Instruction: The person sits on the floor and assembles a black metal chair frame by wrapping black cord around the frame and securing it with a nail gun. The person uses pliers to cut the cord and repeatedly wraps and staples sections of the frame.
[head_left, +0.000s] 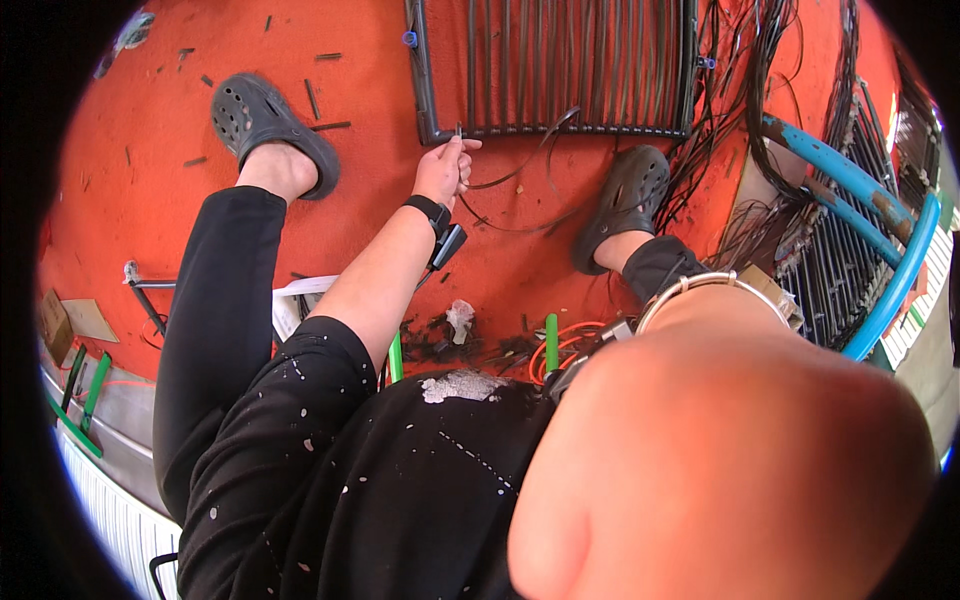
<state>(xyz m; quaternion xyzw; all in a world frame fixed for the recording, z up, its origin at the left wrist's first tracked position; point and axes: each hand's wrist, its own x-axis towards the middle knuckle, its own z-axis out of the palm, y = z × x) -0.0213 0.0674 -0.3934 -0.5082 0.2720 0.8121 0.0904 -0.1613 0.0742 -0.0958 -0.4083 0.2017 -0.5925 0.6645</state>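
My left hand (446, 169) is at the lower left corner of a black frame (426, 90) strung with dark strips. Its thumb and fingers are closed on a thin dark flat strip (517, 171), and a short dark end shows above the thumb. The strip curves in loops over the red floor to the right and up to the frame's lower bar. My right hand is out of view; my right arm (697, 450), with a bangle (720, 279) on it, fills the lower right close to the camera.
Long dark strips (761, 82) hang in a bundle right of the frame. Blue metal tubing (840, 161) and another strung black piece (844, 255) stand at the right. My clog-clad feet flank the frame's near end. Dark scraps (313, 99) and a crumpled plastic piece (460, 319) lie on the red floor.
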